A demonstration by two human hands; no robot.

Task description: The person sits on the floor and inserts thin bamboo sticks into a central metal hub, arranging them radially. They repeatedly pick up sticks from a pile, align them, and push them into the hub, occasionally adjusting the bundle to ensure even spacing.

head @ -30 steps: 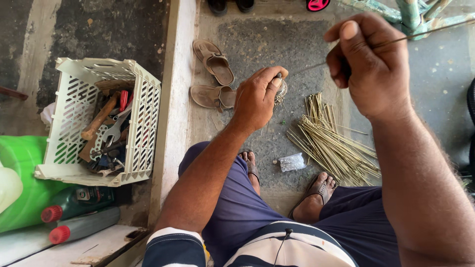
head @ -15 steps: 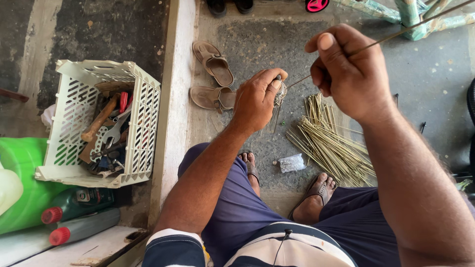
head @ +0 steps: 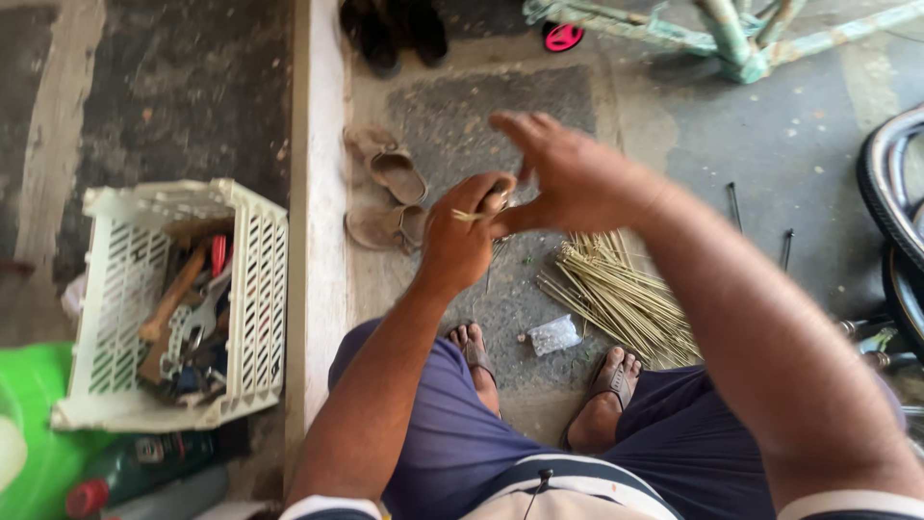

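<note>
the concrete floor [head: 731, 164] fills most of the frame, with a pale raised kerb [head: 322, 193] running top to bottom left of centre. at the left sits a white slatted plastic crate [head: 255, 318], its open top letting the tools [head: 188, 318] heaped inside stay within reach: wooden handles, a spanner, something red. below it, in the lower left corner, a green plastic container [head: 29, 424] and a dark bottle with a red cap [head: 125, 472]. at the right edge curves a black tyre [head: 881, 193], and along the top a pale green painted frame [head: 741, 39].

in the centre right of the frame a bundle of thin pale sticks [head: 626, 299] lies fanned on the floor just beyond the person's sandalled feet, close enough to draw from. beside it is a small clear plastic bag [head: 555, 334]. a pair of brown sandals [head: 390, 197] rests against the kerb above centre, dark shoes [head: 395, 34] at the top.

the left hand [head: 467, 236] is closed, pinching a single thin stick [head: 470, 216] between thumb and fingers so a short end pokes out leftward. the right hand [head: 568, 178] hovers touching it from the right, fingers spread and loosely open, thumb meeting the left hand's fingertips; whether it also grips the stick is hard to tell through the motion blur. both are held up in mid-frame, above the bundle.
</note>
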